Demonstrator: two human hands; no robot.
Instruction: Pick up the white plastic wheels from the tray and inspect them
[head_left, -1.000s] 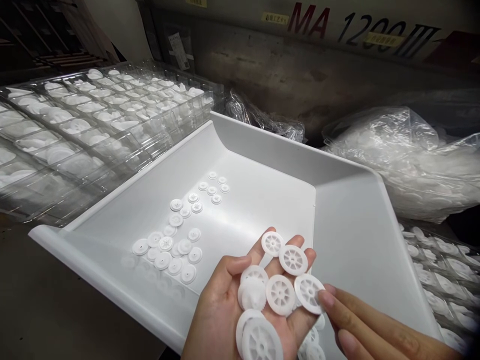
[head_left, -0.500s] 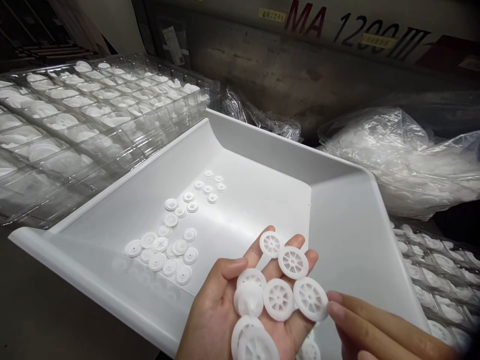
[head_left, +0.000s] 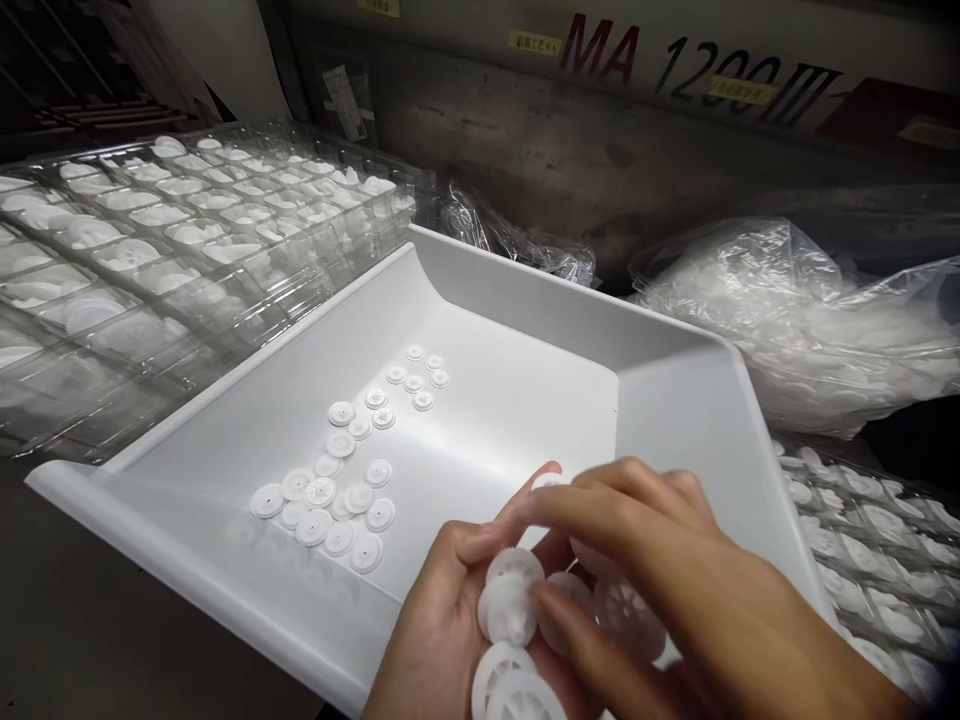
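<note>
Cupped under several white plastic gears (head_left: 523,690) is my left hand (head_left: 435,610), its thumb along the left side. One toothed gear with a raised hub (head_left: 512,610) rests near the middle of the palm. Over it reaches my right hand (head_left: 660,560), fingers bent and apart. Its thumb touches or nearly touches the hubbed gear, and its index finger lies close to the left thumb. My right hand partly covers other spoked gears (head_left: 626,615) in the palm. Below both hands is a light grey tray (head_left: 525,370), with loose white discs (head_left: 315,525) scattered on its left side.
A clear compartment tray (head_left: 247,290) full of white parts stands at the left. A clear plastic bag (head_left: 810,320) of white pieces lies at the right, above another filled compartment tray (head_left: 885,540). A machine panel (head_left: 480,130) rises behind.
My right hand has moved left and up from the edge of the gears to reach over my left palm, covering several of them. The discs in the grey tray stay in place.
</note>
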